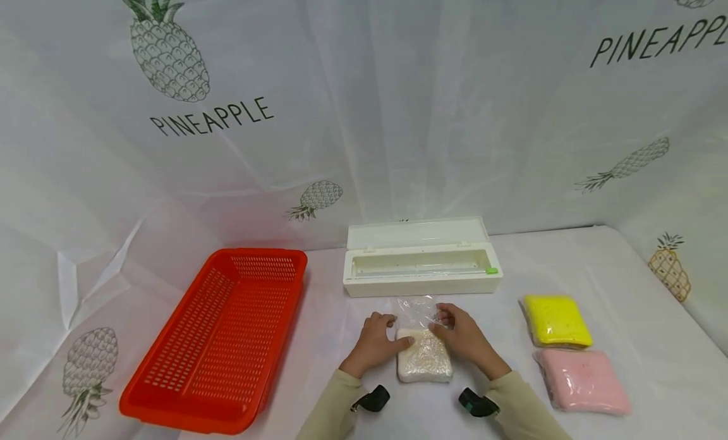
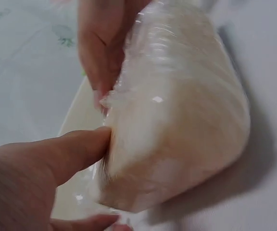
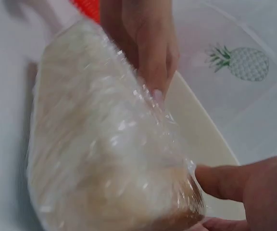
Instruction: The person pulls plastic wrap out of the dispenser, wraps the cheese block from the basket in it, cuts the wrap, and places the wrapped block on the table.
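Note:
A white block [image 1: 423, 363] wrapped in clear plastic film lies on the table in the middle of the head view. Loose film [image 1: 415, 306] sticks out from its far end. My left hand [image 1: 375, 344] grips the far left corner, thumb on the block and fingers bent by the film. At the far right corner, my right hand [image 1: 462, 334] pinches the film, its thumb lying on the block's edge. Up close in the left wrist view, the wrapped block [image 2: 177, 106] looks smooth; crinkled film [image 3: 124, 125] shines in the right wrist view.
Just behind the block stands a white film dispenser [image 1: 421, 286] with its lid raised and a green slider [image 1: 491, 270]. A red plastic basket [image 1: 227, 339] sits on the left. Wrapped yellow [image 1: 557, 321] and pink [image 1: 584, 380] blocks lie on the right.

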A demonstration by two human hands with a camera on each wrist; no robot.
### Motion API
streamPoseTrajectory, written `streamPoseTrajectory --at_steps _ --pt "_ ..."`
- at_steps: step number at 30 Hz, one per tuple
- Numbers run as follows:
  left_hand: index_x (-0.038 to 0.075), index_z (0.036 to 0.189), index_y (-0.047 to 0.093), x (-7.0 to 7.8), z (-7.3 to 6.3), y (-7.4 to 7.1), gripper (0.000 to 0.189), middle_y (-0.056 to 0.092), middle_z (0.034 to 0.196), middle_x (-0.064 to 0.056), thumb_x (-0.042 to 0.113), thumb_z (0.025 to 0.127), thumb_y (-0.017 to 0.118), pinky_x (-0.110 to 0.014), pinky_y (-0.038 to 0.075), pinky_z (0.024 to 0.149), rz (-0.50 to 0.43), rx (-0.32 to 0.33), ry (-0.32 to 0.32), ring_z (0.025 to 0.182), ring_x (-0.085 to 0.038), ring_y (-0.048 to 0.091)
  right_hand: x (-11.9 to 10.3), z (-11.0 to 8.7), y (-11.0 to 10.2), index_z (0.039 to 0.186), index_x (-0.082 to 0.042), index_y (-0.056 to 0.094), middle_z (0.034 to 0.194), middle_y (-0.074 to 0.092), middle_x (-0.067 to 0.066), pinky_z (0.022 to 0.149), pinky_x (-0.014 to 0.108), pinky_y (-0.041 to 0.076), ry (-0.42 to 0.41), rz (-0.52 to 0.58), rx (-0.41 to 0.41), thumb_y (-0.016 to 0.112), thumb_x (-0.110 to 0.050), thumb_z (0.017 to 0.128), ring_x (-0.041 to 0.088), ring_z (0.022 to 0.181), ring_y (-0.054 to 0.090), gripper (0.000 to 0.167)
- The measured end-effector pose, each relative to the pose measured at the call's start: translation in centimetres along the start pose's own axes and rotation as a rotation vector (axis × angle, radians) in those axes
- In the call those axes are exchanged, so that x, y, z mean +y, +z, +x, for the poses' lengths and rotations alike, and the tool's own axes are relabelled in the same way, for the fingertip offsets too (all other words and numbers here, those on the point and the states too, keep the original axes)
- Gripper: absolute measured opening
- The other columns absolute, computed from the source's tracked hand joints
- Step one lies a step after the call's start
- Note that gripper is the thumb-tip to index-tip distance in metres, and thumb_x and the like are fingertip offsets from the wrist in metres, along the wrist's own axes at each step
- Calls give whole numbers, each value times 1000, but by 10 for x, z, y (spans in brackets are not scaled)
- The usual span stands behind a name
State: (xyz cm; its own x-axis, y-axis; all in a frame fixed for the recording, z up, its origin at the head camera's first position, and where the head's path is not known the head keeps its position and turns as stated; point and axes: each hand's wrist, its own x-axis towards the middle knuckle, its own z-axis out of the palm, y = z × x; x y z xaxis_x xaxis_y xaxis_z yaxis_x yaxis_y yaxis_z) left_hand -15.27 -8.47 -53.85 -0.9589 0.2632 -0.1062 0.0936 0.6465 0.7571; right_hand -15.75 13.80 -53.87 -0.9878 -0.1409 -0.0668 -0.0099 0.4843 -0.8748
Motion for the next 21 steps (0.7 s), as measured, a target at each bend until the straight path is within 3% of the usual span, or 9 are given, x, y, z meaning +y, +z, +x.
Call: streamPoseTrajectory --at_steps 4,7,10,13,16,21 --pt "-3 128 60 -6 4 2 51 63 117 -11 17 86 84 -38 45 87 -187 2 13 105 -23 52 0 2 -1 131 16 60 107 68 16 77 25 54 26 147 16 74 -1 93 19 93 64 44" --pt "0 126 57 -7 3 5 52 69 119 -12 7 83 85 -37 44 90 -322 28 32 105 -20 53 -2 -1 -2 124 13 65 104 69 14 74 23 52 33 208 23 75 2 91 17 89 63 36" --pt "3 133 54 -6 1 5 59 71 119 -11 3 82 85 -36 42 92 -374 55 65 105 -19 53 -2 -4 -4 115 8 70 105 72 13 74 24 52 5 215 24 72 4 91 16 88 63 24" --pt "6 137 57 -8 -1 6 59 70 119 -7 4 84 85 -36 42 93 -342 75 115 106 -20 54 -1 -9 -6 108 0 73 111 75 11 81 26 53 -73 194 22 71 5 93 16 95 66 16" --pt "10 130 66 -9 -6 5 45 67 119 -3 4 88 82 -35 42 97 -280 84 185 110 -18 54 1 -15 -8 102 -9 73 115 75 6 90 33 55 -206 123 16 72 4 93 19 105 69 16" --pt "14 117 72 -8 -17 2 33 69 125 0 -2 89 78 -43 43 105 -79 111 381 117 -19 57 7 -26 -9 98 -22 70 115 77 -3 95 39 56 -446 -22 54 75 10 89 18 110 70 33"
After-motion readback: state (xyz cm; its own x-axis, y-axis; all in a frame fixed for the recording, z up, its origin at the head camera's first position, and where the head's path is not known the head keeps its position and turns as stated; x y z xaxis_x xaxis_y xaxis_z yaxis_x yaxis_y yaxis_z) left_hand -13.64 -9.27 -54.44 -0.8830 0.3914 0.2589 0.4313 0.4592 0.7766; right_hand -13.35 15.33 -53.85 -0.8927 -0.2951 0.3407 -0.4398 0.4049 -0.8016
